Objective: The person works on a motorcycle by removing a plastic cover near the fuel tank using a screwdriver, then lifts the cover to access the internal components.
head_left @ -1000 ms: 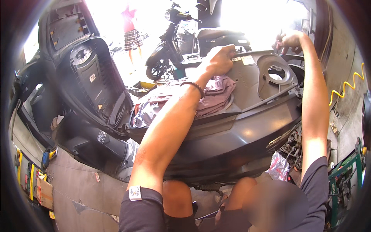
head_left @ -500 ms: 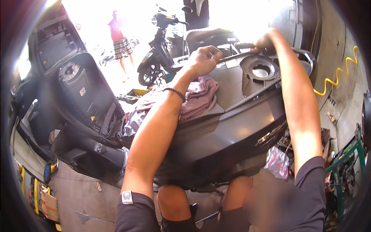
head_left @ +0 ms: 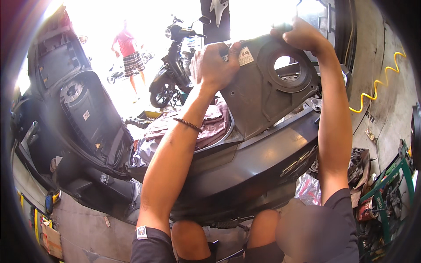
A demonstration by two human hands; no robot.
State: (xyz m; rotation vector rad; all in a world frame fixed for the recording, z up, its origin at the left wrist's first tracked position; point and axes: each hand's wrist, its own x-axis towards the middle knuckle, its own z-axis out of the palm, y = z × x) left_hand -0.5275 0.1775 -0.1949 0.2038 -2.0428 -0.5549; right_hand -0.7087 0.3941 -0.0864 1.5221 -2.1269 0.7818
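Note:
A dark grey plastic cover [head_left: 250, 98] with a large round opening is tilted up over the rear of a motor scooter. My left hand [head_left: 215, 65] grips its far left edge, thumb beside a white label. Above the cover's far edge, my right hand [head_left: 307, 36] is closed around a pale greenish, handle-like piece [head_left: 283, 28]. Glare washes out that piece, and whether these fingers also hold the cover I cannot tell. Metal parts show through the opening. Crumpled mauve and grey cloth [head_left: 212, 120] lies in the scooter's seat compartment, partly behind my left forearm.
The scooter's raised seat [head_left: 90, 114] stands at left. Beyond are a parked dark scooter [head_left: 173, 61] and a person [head_left: 129, 50] in a red top. A yellow coiled hose [head_left: 375, 87] hangs at right. A green metal frame [head_left: 386, 193] and loose parts lie at lower right.
The cover has come up from lying flat to a steep tilt. My left hand has moved left onto its edge, and my right hand has risen with the handle-like piece.

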